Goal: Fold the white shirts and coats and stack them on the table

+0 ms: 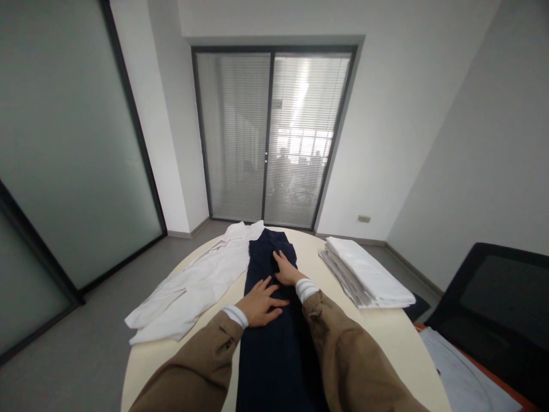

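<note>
A navy garment [269, 349] lies lengthwise down the middle of a round cream table [388, 337], its collar end at the far side. My left hand [261, 303] rests flat on the garment with its fingers spread. Farther along the same cloth lies my right hand [285, 270], palm down and holding nothing. A long white shirt [193, 283] lies spread out to the left, beside the navy cloth. To the right stands a stack of folded white garments [364, 274], apart from both hands.
A black chair [489, 303] stands at the right, with pale cloth [461, 372] on an orange surface below it. A glass door with blinds [270, 137] lies beyond the table. A frosted glass partition [64, 143] runs along the left, above a grey floor [94, 326].
</note>
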`<state>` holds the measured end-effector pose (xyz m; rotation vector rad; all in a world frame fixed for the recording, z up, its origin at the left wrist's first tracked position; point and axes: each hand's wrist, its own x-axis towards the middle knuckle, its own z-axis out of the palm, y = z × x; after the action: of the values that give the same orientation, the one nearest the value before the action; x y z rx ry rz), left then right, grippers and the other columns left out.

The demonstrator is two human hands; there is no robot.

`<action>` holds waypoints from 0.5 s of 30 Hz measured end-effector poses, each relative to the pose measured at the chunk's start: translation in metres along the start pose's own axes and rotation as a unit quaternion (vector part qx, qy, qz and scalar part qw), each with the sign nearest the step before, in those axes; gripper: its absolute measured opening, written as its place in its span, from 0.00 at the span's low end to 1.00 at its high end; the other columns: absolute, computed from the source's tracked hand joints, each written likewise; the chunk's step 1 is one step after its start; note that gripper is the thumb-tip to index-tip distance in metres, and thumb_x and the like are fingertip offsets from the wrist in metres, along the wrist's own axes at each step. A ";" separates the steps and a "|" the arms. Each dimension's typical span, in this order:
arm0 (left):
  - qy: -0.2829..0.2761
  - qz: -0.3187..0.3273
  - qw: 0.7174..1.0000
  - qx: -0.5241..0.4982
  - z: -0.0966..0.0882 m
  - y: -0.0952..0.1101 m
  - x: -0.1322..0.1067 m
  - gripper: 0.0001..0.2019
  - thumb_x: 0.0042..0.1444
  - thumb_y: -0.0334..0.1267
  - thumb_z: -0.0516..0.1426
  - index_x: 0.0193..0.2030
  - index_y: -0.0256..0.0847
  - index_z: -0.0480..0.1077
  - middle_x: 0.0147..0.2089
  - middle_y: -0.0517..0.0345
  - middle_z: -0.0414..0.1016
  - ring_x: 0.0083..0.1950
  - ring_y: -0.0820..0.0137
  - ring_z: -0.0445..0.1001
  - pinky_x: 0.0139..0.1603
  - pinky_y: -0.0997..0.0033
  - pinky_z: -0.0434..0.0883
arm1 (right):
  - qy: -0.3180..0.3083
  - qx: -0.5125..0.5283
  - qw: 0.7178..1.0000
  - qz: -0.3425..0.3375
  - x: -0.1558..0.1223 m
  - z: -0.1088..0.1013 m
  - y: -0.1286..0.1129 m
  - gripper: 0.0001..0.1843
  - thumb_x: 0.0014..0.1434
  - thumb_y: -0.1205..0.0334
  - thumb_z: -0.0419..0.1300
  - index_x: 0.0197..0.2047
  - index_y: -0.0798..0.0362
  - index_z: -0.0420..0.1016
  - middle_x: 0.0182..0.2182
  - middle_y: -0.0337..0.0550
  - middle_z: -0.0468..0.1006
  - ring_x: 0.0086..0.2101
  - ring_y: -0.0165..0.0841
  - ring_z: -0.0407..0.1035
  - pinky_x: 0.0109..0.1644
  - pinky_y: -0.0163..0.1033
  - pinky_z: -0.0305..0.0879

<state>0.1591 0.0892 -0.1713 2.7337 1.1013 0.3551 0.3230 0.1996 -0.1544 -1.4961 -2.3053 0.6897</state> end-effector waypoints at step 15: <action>0.033 0.038 0.999 0.013 0.001 0.004 0.001 0.22 0.63 0.41 0.54 0.64 0.51 0.67 0.72 0.57 0.58 0.73 0.52 0.54 0.70 0.44 0.56 | -0.067 0.115 0.990 -0.042 -0.042 -0.048 0.028 0.27 0.55 0.73 0.58 0.60 0.59 0.71 0.51 0.54 0.78 0.46 0.36 0.76 0.51 0.43 0.73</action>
<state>0.1628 0.0869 -0.1716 2.8113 1.0257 0.4482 0.3852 0.1817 -0.1294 -1.2787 -2.2767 1.0209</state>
